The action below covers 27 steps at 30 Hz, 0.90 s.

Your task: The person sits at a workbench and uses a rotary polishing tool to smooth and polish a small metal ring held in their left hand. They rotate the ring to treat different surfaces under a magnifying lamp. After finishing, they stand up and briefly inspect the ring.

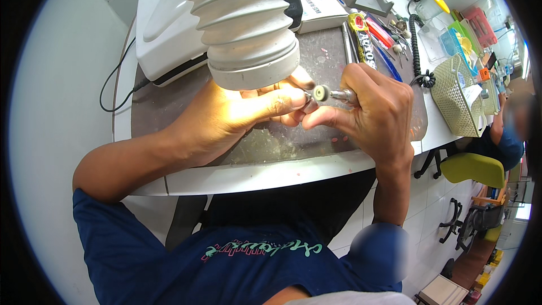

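Rotary handpiece (343,96) is sitting in the person's right hand (379,110), above the dark mat (271,144) near the front edge of the white table (271,177). That hand is curling its fingers around the metal barrel, while its thumb is stretching toward the other hand's fingertips. A round, greenish wheel (321,93) is facing out at the tool's tip. The left hand (226,110) is pinching a small piece (309,103) between thumb and fingers, just beside the wheel; it's looking metallic to me, though the fingers are hiding most of it and I can't tell whether the wheel is touching it. A wide, ribbed white hose (243,28) is hanging right over the left hand, and bright light is falling on the fingers. Left of the hose, a white machine (169,28) is standing on the table. A yellow tube (361,34) and slim tools (389,65) are lying beyond the right hand; a cream basket (458,96) is standing farther right. Pink bits (334,139) are dotting the mat.
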Tool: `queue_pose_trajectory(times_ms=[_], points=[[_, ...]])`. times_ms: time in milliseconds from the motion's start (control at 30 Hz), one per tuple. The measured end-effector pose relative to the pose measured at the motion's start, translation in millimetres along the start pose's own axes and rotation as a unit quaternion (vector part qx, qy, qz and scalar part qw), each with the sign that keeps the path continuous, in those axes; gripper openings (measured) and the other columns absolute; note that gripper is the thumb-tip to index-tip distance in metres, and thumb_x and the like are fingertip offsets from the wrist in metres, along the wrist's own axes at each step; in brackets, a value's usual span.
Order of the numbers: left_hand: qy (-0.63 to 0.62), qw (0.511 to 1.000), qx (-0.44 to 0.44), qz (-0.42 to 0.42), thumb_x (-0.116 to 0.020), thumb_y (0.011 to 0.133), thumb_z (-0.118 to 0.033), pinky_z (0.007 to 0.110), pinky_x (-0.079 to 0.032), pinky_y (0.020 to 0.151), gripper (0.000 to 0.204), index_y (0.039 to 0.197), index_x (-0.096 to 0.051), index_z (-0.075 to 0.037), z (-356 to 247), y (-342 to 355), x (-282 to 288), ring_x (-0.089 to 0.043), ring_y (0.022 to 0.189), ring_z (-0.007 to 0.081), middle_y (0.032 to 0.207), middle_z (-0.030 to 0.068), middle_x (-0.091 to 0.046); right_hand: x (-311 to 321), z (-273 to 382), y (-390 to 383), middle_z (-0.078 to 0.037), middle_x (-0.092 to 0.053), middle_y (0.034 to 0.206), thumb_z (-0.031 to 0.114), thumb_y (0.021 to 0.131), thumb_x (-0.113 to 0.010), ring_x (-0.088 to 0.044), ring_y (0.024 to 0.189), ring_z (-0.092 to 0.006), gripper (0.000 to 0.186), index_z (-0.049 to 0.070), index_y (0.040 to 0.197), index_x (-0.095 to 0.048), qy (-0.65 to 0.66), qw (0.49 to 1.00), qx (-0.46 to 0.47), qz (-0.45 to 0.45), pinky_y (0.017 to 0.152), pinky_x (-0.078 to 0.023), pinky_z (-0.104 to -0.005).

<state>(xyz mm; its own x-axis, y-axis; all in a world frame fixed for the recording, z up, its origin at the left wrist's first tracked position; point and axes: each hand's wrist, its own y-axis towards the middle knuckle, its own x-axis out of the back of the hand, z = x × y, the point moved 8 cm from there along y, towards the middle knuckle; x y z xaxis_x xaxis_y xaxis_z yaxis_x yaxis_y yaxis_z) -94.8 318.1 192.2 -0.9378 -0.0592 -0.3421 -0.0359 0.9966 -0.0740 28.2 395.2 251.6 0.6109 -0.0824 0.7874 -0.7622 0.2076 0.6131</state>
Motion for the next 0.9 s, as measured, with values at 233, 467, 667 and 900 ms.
queue_pose_trajectory(times_ms=[233,467,667,900], points=[[-0.004,1.000,-0.014,-0.004,-0.067,0.094,-0.013,0.027,-0.052,0.077,0.023,0.110,-0.062,0.002,1.4,1.4,0.7,-0.062,0.084,0.0122,0.093,0.0067,-0.066,-1.4,1.8,1.9,-0.002,-0.047,0.054,0.069,0.064,-0.072,-0.048,0.042,-0.0180,0.066,0.008,0.064,-0.047,0.012,1.000,0.007,0.012,0.041,-0.037,-0.0314],[-0.002,1.000,0.001,0.005,-0.068,0.093,-0.013,0.027,-0.051,0.077,0.019,0.104,-0.065,0.002,3.6,1.4,0.3,-0.062,0.083,0.0125,0.091,0.0066,-0.066,-3.0,6.4,1.1,-0.002,-0.048,0.055,0.070,0.067,-0.069,-0.050,0.043,-0.0178,0.065,0.008,0.064,-0.050,-0.003,0.999,0.023,0.042,0.041,-0.039,-0.0308],[0.003,1.000,0.002,0.003,-0.068,0.093,-0.015,0.027,-0.051,0.076,0.020,0.104,-0.066,0.002,2.3,0.5,-0.2,-0.063,0.082,0.0121,0.088,0.0064,-0.067,-5.0,5.2,0.2,-0.002,-0.048,0.055,0.070,0.066,-0.068,-0.050,0.044,-0.0179,0.065,0.008,0.065,-0.050,-0.008,0.999,0.023,0.042,0.041,-0.039,-0.0310],[0.027,0.999,-0.015,0.012,-0.068,0.093,-0.016,0.025,-0.049,0.073,0.019,0.102,-0.067,0.001,2.1,1.6,-0.3,-0.063,0.080,0.0112,0.086,0.0061,-0.068,-2.4,4.5,1.5,-0.002,-0.048,0.055,0.070,0.066,-0.069,-0.050,0.044,-0.0179,0.065,0.008,0.064,-0.049,0.007,0.999,0.019,0.030,0.041,-0.039,-0.0314]])
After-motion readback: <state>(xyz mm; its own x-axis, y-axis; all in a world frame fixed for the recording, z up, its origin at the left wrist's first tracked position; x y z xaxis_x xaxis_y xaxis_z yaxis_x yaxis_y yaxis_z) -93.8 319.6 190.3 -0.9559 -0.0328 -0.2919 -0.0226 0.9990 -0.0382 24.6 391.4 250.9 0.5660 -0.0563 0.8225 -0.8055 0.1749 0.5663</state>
